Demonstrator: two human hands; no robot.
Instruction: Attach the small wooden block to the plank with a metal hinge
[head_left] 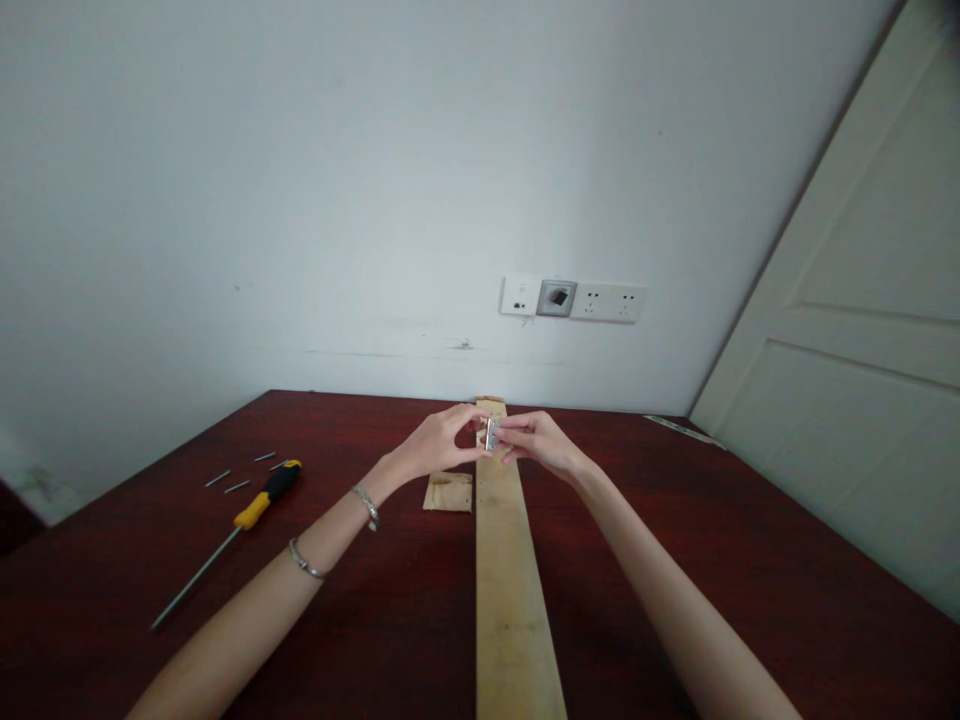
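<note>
Room: white wall (300,200) rises behind the dark red table (750,560); a socket strip (574,299) sits on the wall above the plank's far end, and a pale door (862,380) stands to the plank's right.
Plank: a long light wooden plank (514,580) lies flat on the table, running straight away from me, so its far end is under my hands.
Small metal piece: a little silvery part, maybe a hinge (491,434), is held just above the plank's far end; it is too small for me to be sure what it is.
My left hand: my left hand (442,440) has its fingertips pinched on the metal piece from the plank's left side, two bracelets on that wrist.
My right hand: my right hand (536,442) pinches the same piece from the plank's right, so both hands steady it between them.
Paper packet: a small brown packet (448,492) lies touching the plank's left edge, near my left hand.
Screwdriver: a yellow-and-black screwdriver (240,525) rests well left of the plank, within reach, shaft pointing toward me.
Screws: a few loose screws (236,478) lie just beyond the screwdriver's handle, farther left of the plank.
</note>
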